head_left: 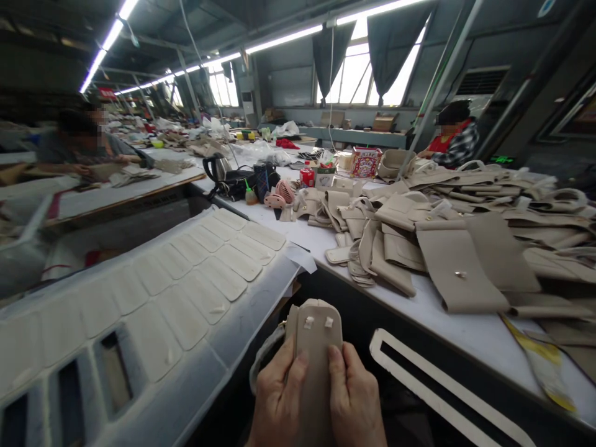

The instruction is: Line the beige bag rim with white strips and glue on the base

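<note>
One beige flap piece (318, 335) is being gripped low in the middle of the view, in the gap between two work surfaces. It is being pinched by the left hand (278, 406) on one side and the right hand (354, 406) on the other, both thumbs being pressed on its face and the fingers being curled behind it. Rows of pale tabs (205, 273) are being carried on a grey sheet (261, 304) to the left; a heap of beige pieces (419, 236) is being borne by the white table (465, 335) to the right.
</note>
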Tool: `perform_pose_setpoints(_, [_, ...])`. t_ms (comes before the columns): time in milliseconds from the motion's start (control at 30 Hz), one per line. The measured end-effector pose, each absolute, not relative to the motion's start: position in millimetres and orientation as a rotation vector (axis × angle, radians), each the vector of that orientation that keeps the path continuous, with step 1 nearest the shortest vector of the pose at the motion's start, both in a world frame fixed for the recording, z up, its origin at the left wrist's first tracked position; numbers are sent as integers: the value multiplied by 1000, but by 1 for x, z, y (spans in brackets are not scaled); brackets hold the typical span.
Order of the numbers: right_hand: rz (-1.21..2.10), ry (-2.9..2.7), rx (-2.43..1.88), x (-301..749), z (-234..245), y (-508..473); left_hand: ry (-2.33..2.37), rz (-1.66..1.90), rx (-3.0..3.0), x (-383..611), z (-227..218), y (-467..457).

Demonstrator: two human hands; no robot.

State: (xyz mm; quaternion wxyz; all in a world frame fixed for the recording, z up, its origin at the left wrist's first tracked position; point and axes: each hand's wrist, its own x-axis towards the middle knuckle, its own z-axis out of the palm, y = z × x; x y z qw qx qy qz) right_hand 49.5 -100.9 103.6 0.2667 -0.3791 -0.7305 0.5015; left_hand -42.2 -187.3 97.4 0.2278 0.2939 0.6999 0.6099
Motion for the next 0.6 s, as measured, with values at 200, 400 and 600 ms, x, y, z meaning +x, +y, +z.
perform_pose_setpoints(200, [1439,-1935,-1087,53,100,-101,2053,1581,969,-42,110,-185])
perform_pose_setpoints(400, [1426,-1934,-1138,60,95,-101,2222,1538,1056,-37,115,-182])
perform_pose_setpoints(600, [1444,-1836,-1091,67,77,-98,2176,1572,1054,-34,108,-180])
